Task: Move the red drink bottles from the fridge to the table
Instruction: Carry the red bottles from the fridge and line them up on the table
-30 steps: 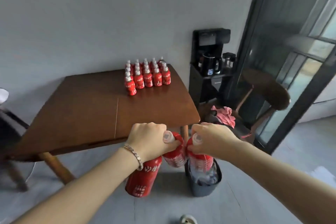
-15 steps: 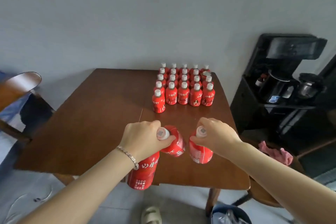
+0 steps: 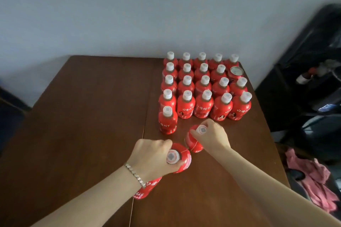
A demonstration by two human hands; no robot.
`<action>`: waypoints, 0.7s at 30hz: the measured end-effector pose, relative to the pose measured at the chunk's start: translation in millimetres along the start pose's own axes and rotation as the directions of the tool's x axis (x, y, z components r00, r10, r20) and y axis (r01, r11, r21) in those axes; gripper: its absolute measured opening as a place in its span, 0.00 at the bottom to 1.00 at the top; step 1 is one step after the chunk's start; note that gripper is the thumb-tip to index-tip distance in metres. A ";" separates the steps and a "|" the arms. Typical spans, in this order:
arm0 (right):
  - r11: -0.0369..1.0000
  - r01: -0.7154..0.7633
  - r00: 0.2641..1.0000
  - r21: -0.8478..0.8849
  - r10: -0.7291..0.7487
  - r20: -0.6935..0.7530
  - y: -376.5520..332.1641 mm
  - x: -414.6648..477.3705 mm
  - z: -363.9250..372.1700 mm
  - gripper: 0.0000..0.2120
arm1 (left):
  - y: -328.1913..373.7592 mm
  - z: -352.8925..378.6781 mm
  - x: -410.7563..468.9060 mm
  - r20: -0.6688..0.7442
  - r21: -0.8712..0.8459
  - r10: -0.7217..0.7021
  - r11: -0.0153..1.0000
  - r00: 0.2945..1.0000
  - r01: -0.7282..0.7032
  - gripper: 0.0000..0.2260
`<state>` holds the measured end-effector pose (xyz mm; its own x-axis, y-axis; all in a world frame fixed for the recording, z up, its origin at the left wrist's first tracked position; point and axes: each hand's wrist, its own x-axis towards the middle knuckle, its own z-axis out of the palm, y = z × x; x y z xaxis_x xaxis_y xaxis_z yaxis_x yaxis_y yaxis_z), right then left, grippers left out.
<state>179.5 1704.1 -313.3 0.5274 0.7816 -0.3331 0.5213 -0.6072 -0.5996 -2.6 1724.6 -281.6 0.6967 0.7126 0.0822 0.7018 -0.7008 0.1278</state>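
Both hands have come forward over the bench (image 3: 83, 116) since half a second ago, and the carried bottles are now just short of the stored block. Right-hand bottle (image 3: 193, 144) hangs tilted, low over the bench, near the lone front bottle (image 3: 167, 121); whether its base touches yet, cannot tell. Right hand (image 3: 212, 134) grips it at the neck, fingers (image 3: 210, 125) closed under the white cap. Left hand (image 3: 153, 159) is closed on two: the upper bottle (image 3: 183, 160), cap towards the camera, and the lower bottle (image 3: 147, 188), hanging under the palm. Bottle block (image 3: 203, 86) stands upright in four rows at the far right of the bench, one slot taken by a flat-topped red container (image 3: 236, 71). Judged step: set the right-hand bottle down beside the lone one to continue the fifth row. To do it well: bring it upright before the base lands, keep clear of the row behind, and let go only once it sits flat. Keep the left pair back; the lower one looks the likelier to slip. Off the bench at right are a pink cloth (image 3: 313, 177) and a dark, blurred appliance stand (image 3: 313, 79).
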 end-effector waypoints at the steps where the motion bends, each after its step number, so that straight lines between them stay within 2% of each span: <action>1: 1.000 0.002 1.000 0.012 -0.002 0.007 -4.0 11.9 5.0 0.13 | -5.3 5.7 7.3 -0.042 -0.014 0.006 1.000 0.999 -0.006 0.22; 4: 0.998 -0.006 1.000 0.057 0.005 0.018 -16.1 44.7 17.6 0.15 | -14.3 20.6 24.4 -0.090 -0.011 0.033 0.999 0.995 -0.034 0.22; 10: 0.960 -0.020 1.000 0.278 0.019 0.007 -17.6 72.3 35.0 0.18 | -22.3 43.0 39.3 -0.088 -0.096 -0.001 0.995 0.996 -0.007 0.21; 12: 0.936 -0.078 0.997 0.344 0.072 0.030 -7.2 69.6 36.9 0.25 | -24.5 47.1 40.1 -0.088 -0.123 -0.009 0.992 0.996 -0.002 0.20; 13: 0.899 -0.185 0.982 0.397 0.154 0.108 -1.5 69.1 37.8 0.31 | -24.9 49.2 40.8 -0.085 -0.126 -0.015 0.992 0.996 0.004 0.20; 14: 0.819 -0.340 0.937 0.463 0.251 0.243 2.5 68.7 38.1 0.37 | -24.8 50.8 41.9 -0.085 -0.122 -0.016 0.993 0.996 0.006 0.21; 15: 0.689 -0.492 0.863 0.533 0.305 0.403 4.1 67.8 37.6 0.40 | -24.8 52.3 42.7 -0.086 -0.117 -0.016 0.993 0.996 0.006 0.21; 16: 0.544 -0.601 0.790 0.586 0.288 0.542 6.1 68.6 38.4 0.39 | -25.2 53.3 43.0 -0.087 -0.115 -0.015 0.993 0.996 0.005 0.21; 17: 0.427 -0.651 0.750 0.627 0.240 0.616 8.2 70.9 39.1 0.34 | -25.4 55.2 43.1 -0.086 -0.116 -0.014 0.993 0.996 0.004 0.21; 18: 0.356 -0.664 0.743 0.658 0.209 0.636 8.1 72.8 40.1 0.26 | -25.6 57.4 43.1 -0.083 -0.116 -0.012 0.993 0.997 0.002 0.21; 19: 0.312 -0.655 0.753 0.688 0.192 0.629 5.6 73.4 40.6 0.19 | -26.3 59.6 43.3 -0.077 -0.113 -0.009 0.994 0.997 0.000 0.21; 21: 0.291 -0.615 0.787 0.733 0.187 0.587 2.1 73.5 45.4 0.15 | -27.2 62.4 43.4 -0.067 -0.100 0.000 0.995 0.998 -0.007 0.21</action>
<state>188.9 1766.8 -372.1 0.1190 0.5854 -0.8019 -0.6647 -0.5530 -0.5024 17.8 1772.6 -343.2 0.6854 0.7129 0.1481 0.6785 -0.6992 0.2253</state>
